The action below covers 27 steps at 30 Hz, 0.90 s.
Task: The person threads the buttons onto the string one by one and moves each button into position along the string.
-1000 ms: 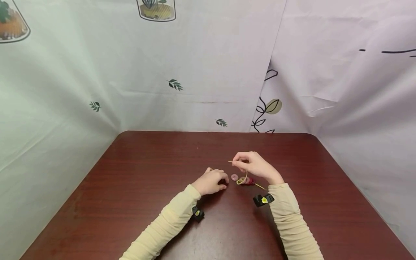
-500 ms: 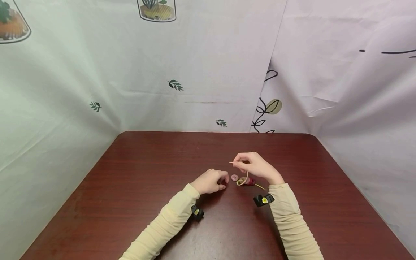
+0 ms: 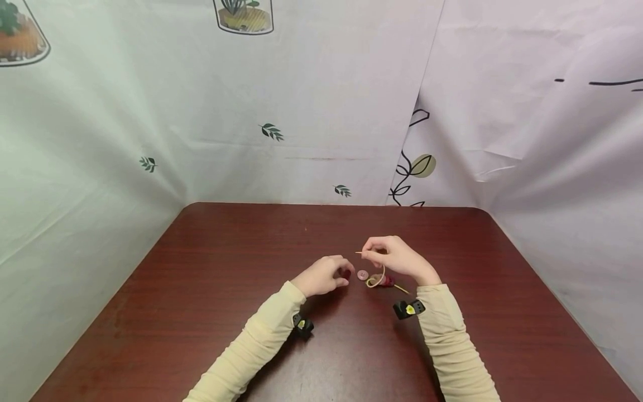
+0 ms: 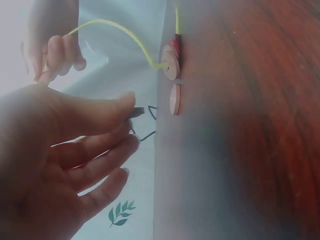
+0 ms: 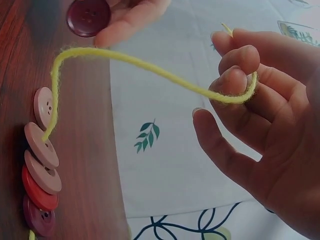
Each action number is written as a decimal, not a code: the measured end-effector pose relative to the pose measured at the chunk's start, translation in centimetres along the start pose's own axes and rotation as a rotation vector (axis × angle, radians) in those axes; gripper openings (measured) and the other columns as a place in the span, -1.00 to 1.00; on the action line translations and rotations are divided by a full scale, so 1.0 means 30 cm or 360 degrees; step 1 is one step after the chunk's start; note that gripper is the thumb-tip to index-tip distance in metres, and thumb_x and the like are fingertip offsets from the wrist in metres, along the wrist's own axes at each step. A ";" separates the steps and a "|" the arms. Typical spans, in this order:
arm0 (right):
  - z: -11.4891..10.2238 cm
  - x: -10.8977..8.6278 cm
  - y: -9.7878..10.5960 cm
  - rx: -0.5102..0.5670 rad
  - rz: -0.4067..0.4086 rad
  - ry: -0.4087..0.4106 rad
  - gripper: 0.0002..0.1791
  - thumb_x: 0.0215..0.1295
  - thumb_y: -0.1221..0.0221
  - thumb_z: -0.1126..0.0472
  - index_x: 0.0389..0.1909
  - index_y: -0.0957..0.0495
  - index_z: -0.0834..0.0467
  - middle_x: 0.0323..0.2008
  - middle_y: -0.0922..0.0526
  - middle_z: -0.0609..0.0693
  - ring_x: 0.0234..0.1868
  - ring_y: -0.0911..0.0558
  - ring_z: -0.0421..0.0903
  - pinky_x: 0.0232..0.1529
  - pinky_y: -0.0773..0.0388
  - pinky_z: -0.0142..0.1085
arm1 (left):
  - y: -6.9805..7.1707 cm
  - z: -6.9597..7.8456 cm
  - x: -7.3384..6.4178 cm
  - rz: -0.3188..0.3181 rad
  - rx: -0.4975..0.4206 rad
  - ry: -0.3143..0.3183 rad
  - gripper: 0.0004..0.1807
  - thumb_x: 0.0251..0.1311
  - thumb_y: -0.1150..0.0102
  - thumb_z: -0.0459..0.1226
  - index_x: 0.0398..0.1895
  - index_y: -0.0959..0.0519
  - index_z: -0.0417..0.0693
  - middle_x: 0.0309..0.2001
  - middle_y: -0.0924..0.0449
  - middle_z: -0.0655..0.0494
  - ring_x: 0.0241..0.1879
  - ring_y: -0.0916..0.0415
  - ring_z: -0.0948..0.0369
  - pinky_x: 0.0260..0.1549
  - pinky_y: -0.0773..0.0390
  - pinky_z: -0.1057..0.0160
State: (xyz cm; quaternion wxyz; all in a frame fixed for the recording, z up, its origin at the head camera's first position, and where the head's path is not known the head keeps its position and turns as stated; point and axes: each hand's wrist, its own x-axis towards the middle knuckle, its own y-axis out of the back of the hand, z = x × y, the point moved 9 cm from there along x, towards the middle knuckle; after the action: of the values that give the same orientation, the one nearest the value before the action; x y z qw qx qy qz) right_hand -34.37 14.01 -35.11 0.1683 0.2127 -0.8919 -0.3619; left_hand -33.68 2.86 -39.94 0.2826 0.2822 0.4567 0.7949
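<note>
My left hand (image 3: 321, 274) pinches a dark maroon button (image 5: 88, 17) between thumb and fingers, a little above the table. In the left wrist view this button shows edge-on as a dark sliver at the fingertips. The right hand (image 3: 399, 258) holds a yellow yarn (image 5: 150, 69) near its end, and a short tip pokes out past the thumb and index finger. From there the yarn droops to a row of threaded buttons (image 5: 42, 172), pink, red and maroon, leaning on one another on the table. A separate pink button (image 3: 363, 274) lies beside them, between the hands.
The reddish-brown table (image 3: 226, 251) spreads out around both hands. White printed cloth (image 3: 321, 100) hangs behind it and along its sides. The yarn's other end (image 3: 402, 288) trails out to the right of the row, under the right wrist.
My left hand has risen slightly off the table, bringing the maroon button into sight in its fingers. The right hand has stayed almost still with the yarn.
</note>
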 end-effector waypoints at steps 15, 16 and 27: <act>0.002 0.001 0.004 -0.0031 -0.0007 0.0013 -0.92 0.30 -0.21 0.17 -0.37 -0.60 0.07 -0.64 -0.48 -0.10 -0.59 -0.43 -0.26 -0.54 -0.32 -0.41 | 0.091 0.027 -0.008 0.0245 -0.0168 -0.0157 -0.68 0.12 -0.32 -0.35 -0.02 -0.61 -0.18 -0.31 -0.54 0.04 -0.23 -0.54 0.03 -0.17 -0.55 0.18; 0.000 0.001 0.004 -0.0030 -0.0009 0.0018 -0.92 0.30 -0.22 0.17 -0.37 -0.60 0.07 -0.65 -0.48 -0.09 -0.58 -0.43 -0.26 -0.54 -0.32 -0.41 | 0.097 0.030 -0.009 0.0250 -0.0180 -0.0168 -0.68 0.13 -0.32 -0.34 -0.02 -0.61 -0.17 -0.30 -0.54 0.04 -0.22 -0.54 0.03 -0.15 -0.55 0.16; -0.003 -0.004 0.009 -0.0037 -0.0012 0.0050 -0.93 0.31 -0.21 0.17 -0.36 -0.59 0.06 -0.65 -0.46 -0.14 -0.56 -0.45 -0.25 -0.50 -0.36 -0.41 | 0.135 0.032 -0.018 0.0346 -0.0350 -0.0172 -0.65 0.14 -0.32 -0.33 0.02 -0.58 -0.17 -0.13 -0.67 0.03 -0.21 -0.59 0.20 -0.14 -0.60 0.16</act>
State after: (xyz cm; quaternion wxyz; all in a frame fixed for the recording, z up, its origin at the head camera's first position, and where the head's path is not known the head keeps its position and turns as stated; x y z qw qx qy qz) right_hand -34.29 14.19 -34.86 0.1833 0.2197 -0.8840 -0.3696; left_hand -33.41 1.31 -36.05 0.2481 0.3398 0.3179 0.8497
